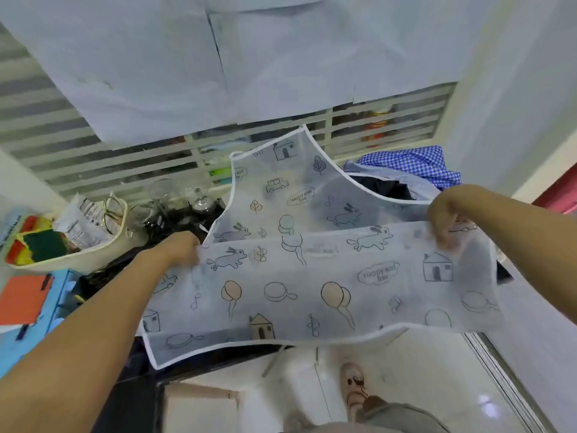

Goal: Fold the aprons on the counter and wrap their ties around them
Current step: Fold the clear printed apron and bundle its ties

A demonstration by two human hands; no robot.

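See-through apron [312,292] stretched between both hands, up over the dark counter [93,279]

Left hand [181,248] pinches the fold's left end and right hand [446,214] pinches the right end, with the front flap hanging down. The little printed clouds say "Happy and free".

We see bright, cool, even light with only faint shadows. A glare spot shines on the floor [485,401] at five o'clock. The translucent apron [312,292] lets what lies behind show through. The cabinet [281,57] at twelve o'clock bows with wide-angle distortion. The left hand [181,245] and right hand [446,214] look slightly blurred.
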